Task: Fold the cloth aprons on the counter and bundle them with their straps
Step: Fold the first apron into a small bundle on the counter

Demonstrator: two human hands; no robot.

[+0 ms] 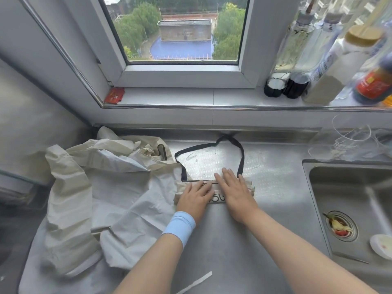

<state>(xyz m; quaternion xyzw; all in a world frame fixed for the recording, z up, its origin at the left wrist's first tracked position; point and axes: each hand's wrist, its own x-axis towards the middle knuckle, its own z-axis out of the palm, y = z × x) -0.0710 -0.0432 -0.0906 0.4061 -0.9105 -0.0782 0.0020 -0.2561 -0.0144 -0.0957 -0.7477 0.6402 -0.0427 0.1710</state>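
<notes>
1. A steel counter [222, 240] runs under a window [180, 28]; a sink [350, 198] is set into it on the right, with scraps in its drain [339, 227].
2. On the sill [191, 96] lies a red packet [114, 95] at the left, and bottles [318, 66] crowd the right end; their count is unclear through blur.
3. A folded apron [248, 187], cream with dark lettering, lies as a narrow band mid-counter. Its black strap [240, 153] loops away toward the wall.
4. The left hand [195, 197] and right hand [235, 192] both press flat on the band, fingers [227, 177] straight and close together, pinching nothing. The left wrist wears a blue band [180, 227].
5. A crumpled heap of cream cloth [95, 187] fills the counter's left side, touching the folded apron; how many aprons it holds cannot be told.
6. One white strip [197, 282] lies near the front edge.
</notes>
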